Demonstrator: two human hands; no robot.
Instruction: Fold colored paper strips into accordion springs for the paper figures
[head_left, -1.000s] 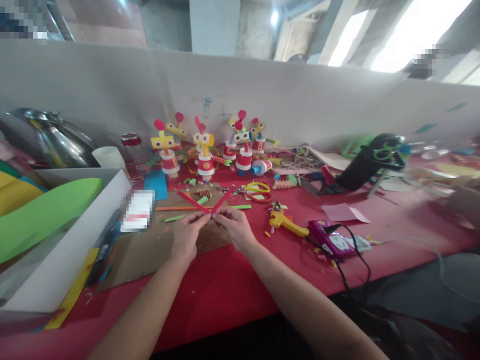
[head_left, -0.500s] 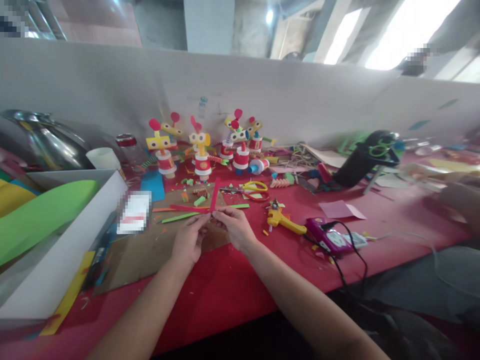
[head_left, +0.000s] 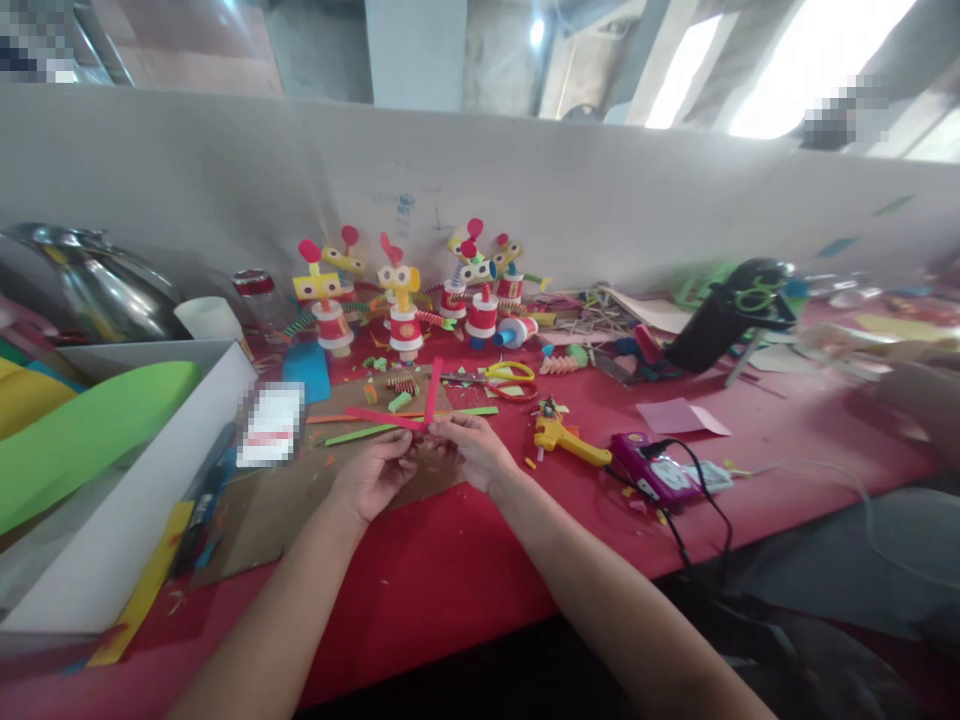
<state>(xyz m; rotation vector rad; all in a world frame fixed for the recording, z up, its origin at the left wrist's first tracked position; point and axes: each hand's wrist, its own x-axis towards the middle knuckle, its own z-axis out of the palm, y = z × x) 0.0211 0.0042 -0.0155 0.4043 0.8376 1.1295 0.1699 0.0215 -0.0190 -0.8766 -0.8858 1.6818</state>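
Note:
Two narrow red paper strips meet at an angle in front of me. One strip [head_left: 433, 385] points away from me and the other strip [head_left: 379, 416] points left. My right hand [head_left: 476, 450] pinches the strips where they meet. My left hand [head_left: 379, 472] has its fingers closed at the lower edge of the left-pointing strip, close to the joint; its fingertips are partly hidden. Below the hands lies a brown cardboard sheet [head_left: 300, 500]. Green paper strips [head_left: 360, 436], an orange strip and small folded paper springs [head_left: 401, 402] lie just beyond.
Scissors [head_left: 510, 374] and a yellow glue gun [head_left: 570, 442] lie to the right, beside a purple power socket [head_left: 660, 470] with a black cable. Several paper-cup figures [head_left: 405, 325] stand at the back. A white box [head_left: 150, 480] is at left. Another person's arm [head_left: 900, 370] shows far right.
My left hand has drawn slightly down and left from the joint. The left-pointing red strip shows more clearly, its free end a little higher. My right hand stays nearly in place.

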